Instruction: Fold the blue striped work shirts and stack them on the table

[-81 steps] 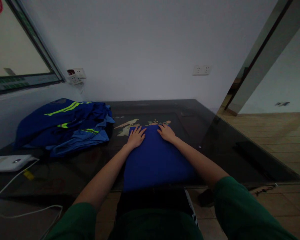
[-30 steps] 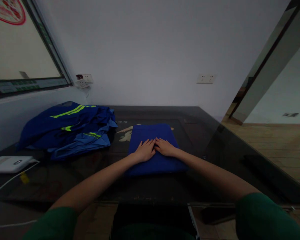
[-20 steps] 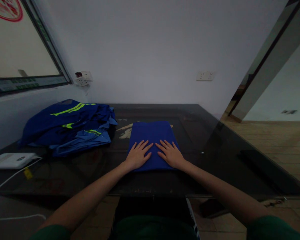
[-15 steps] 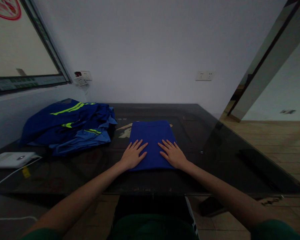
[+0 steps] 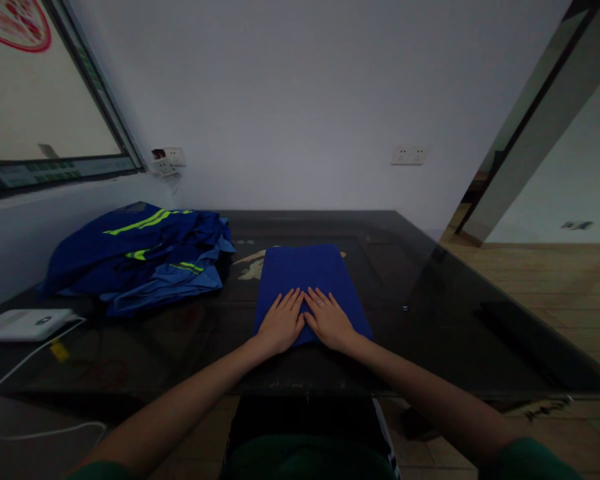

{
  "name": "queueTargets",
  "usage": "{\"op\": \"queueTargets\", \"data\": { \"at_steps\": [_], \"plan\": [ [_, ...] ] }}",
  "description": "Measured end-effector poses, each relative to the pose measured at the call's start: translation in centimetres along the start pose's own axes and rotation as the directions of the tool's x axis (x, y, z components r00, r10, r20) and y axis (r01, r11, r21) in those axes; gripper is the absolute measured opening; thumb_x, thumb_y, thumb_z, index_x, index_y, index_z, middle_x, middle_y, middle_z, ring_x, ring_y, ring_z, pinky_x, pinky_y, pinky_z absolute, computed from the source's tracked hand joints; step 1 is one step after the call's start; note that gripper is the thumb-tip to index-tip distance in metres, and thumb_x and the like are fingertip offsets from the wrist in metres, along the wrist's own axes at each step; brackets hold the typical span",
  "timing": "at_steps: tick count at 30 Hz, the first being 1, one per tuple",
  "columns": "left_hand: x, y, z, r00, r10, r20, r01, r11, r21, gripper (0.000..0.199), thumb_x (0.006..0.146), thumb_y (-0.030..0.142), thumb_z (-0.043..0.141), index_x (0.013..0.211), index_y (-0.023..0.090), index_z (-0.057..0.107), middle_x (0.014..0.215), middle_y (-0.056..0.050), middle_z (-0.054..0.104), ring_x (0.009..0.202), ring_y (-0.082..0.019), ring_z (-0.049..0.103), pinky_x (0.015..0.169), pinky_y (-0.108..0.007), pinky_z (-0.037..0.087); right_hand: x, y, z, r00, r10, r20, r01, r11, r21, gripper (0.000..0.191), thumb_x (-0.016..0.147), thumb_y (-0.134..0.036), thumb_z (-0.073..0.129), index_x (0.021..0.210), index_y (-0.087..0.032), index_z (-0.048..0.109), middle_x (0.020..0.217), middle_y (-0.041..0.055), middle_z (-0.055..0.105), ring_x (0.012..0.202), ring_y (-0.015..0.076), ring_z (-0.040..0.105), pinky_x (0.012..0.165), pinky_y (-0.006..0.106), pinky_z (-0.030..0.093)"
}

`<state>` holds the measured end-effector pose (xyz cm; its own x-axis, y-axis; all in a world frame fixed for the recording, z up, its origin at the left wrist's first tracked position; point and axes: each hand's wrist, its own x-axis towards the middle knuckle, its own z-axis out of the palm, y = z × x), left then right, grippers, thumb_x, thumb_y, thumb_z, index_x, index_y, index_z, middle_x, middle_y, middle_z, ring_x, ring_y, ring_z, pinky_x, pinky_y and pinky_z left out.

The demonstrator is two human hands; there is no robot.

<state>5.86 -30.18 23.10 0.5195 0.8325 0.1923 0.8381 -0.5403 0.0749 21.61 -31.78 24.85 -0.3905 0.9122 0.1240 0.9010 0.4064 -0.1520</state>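
A flat, folded blue cloth point(image 5: 307, 267) lies on the dark glossy table point(image 5: 410, 347), in front of my body. My left hand point(image 5: 281, 323) rests palm down on its near part, fingers stretched out. Beside it, my right hand point(image 5: 329, 321) also lies flat on the cloth, fingers extended, a ring on one of them. The fingertips of both hands meet or nearly meet near the cloth's middle. Neither hand grips anything.
At the left of the table is a heap of blue garments point(image 5: 145, 257) with yellow-green stripes. A white device point(image 5: 25, 325) with a white cable lies at the left edge. Behind the table stands a wall with sockets point(image 5: 408, 156).
Both hands have moved inward and slightly toward me, from the cloth's sides to its near middle. The cloth's near edge now shows wider.
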Motion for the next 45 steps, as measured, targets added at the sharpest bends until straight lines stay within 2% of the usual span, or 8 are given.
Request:
{"op": "queueTargets", "data": {
  "at_steps": [5,10,17,21,26,33,41,45],
  "plan": [
    [-1.5,-1.3,-0.6,1.0,0.013,0.004,-0.013,1.0,-0.006,0.056,0.096,0.05,0.028,0.147,0.028,0.029,0.155,-0.003,0.025,0.144,-0.02,0.019,0.117,-0.045,0.017,-1.5,2.0,0.0,1.0,-0.012,-0.023,0.012,1.0,-0.018,0.06,0.096,-0.054,0.028,0.147,-0.024,0.032,0.155,0.0054,0.024,0.143,0.0255,0.018,0.115,0.049,0.019],
    [-2.5,-1.8,-1.3,1.0,-0.003,0.012,0.003,1.0,-0.016,0.054,0.096,0.05,0.031,0.147,0.033,0.029,0.155,-0.002,0.024,0.144,-0.022,0.019,0.117,-0.046,0.017,-3.1,3.9,-0.4,0.999,0.029,-0.031,-0.031,0.997,-0.076,0.062,0.094,-0.058,0.03,0.148,-0.028,0.03,0.155,0.0058,0.025,0.143,0.0267,0.019,0.114,0.053,0.017],
    [-1.5,0.5,-2.5,0.996,0.007,0.09,-0.001,0.997,-0.074,0.063,0.094,0.055,0.028,0.148,0.022,0.029,0.154,-0.008,0.026,0.144,-0.025,0.018,0.116,-0.05,0.016,-4.7,4.2,-1.4,0.997,0.057,-0.054,-0.06,0.996,-0.07,0.058,0.095,-0.05,0.033,0.145,-0.02,0.037,0.151,0.0094,0.033,0.142,0.0263,0.023,0.114,0.056,0.014],
    [-0.9,1.5,-1.5,0.988,0.138,0.073,-0.131,0.987,-0.095,0.071,0.092,0.06,0.029,0.15,0.02,0.021,0.156,-0.008,0.02,0.145,-0.022,0.014,0.117,-0.046,0.014,-5.3,3.7,-0.9,0.998,-0.013,-0.063,0.009,0.998,-0.06,0.059,0.095,-0.05,0.035,0.146,-0.021,0.035,0.152,0.0088,0.031,0.142,0.0244,0.023,0.115,0.051,0.02],
    [-1.1,1.0,-0.8,0.984,0.156,0.081,-0.15,0.986,-0.072,0.091,0.081,0.072,0.042,0.151,0.021,0.015,0.157,-0.01,0.014,0.145,-0.026,0.011,0.117,-0.048,0.01,-5.6,3.8,-0.4,0.999,-0.024,-0.033,0.021,0.997,-0.075,0.061,0.095,-0.051,0.036,0.148,-0.022,0.031,0.153,0.007,0.028,0.142,0.0241,0.022,0.115,0.05,0.019],
    [-0.8,1.0,-2.2,0.97,0.143,0.199,-0.105,0.976,-0.189,0.069,0.094,0.061,0.021,0.151,0.022,0.014,0.157,-0.007,0.011,0.146,-0.022,0.007,0.117,-0.048,0.009,-5.5,3.8,-0.4,0.999,-0.018,-0.046,0.014,0.996,-0.084,0.059,0.095,-0.05,0.035,0.146,-0.02,0.034,0.152,0.0076,0.03,0.142,0.0242,0.024,0.115,0.05,0.021],
    [-1.0,1.4,-1.8,0.979,0.122,0.162,-0.095,0.981,-0.168,0.071,0.093,0.058,0.033,0.151,0.021,0.016,0.158,-0.007,0.013,0.146,-0.023,0.007,0.117,-0.047,0.007,-5.7,3.3,-0.7,0.999,-0.017,-0.041,0.014,0.998,-0.06,0.059,0.095,-0.048,0.038,0.146,-0.018,0.035,0.152,0.0091,0.031,0.141,0.0263,0.025,0.114,0.052,0.02],
    [-0.5,0.8,-2.0,0.973,0.131,0.192,-0.066,0.948,-0.312,0.071,0.091,0.056,0.041,0.15,0.022,0.02,0.157,-0.008,0.014,0.146,-0.024,0.008,0.117,-0.05,0.005,-5.4,4.3,-0.8,0.997,-0.034,-0.067,0.039,0.996,0.079,0.056,0.091,-0.044,0.048,0.141,-0.019,0.043,0.148,0.0108,0.038,0.138,0.0271,0.032,0.113,0.052,0.024]
  ]
}}
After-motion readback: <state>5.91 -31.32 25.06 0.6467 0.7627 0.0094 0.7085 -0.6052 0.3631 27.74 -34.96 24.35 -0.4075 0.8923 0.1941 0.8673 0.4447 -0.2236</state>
